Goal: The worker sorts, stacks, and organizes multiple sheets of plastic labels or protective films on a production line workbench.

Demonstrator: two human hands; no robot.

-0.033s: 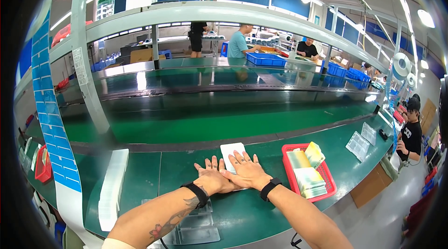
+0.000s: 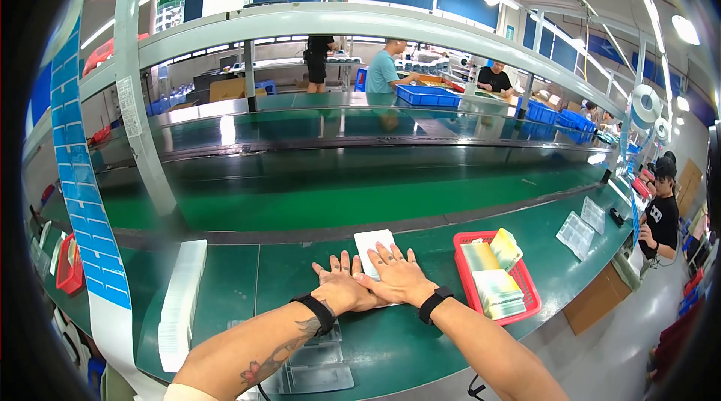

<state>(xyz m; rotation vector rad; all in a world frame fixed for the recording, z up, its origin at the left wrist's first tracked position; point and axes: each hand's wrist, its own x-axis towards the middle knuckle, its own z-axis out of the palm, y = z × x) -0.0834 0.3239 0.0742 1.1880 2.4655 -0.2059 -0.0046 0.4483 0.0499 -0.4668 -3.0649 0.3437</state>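
A white rectangular pad or cloth [image 2: 375, 239] lies on the green bench, mostly covered by my hands. My right hand [image 2: 398, 275] rests flat on it with fingers spread, its inner edge overlapping my left hand. Beside it, my left hand [image 2: 344, 285] is also flat with fingers stretched out, partly on the bench and touching the right. Neither hand grips anything. Right of them stands a red basket [image 2: 532, 292] with stacks of thin yellowish-white sheets [image 2: 499, 292]. Under and beside my left forearm are clear plastic trays [image 2: 319, 378].
A long row of thin whitish pieces [image 2: 182, 303] stands at the left, near a hanging blue-and-white strip [image 2: 90, 213]. Clear trays [image 2: 577, 234] lie far right. A grey frame post [image 2: 143, 116] rises at the left before the green conveyor [image 2: 338, 194]. A co-worker [image 2: 661, 209] stands at the right.
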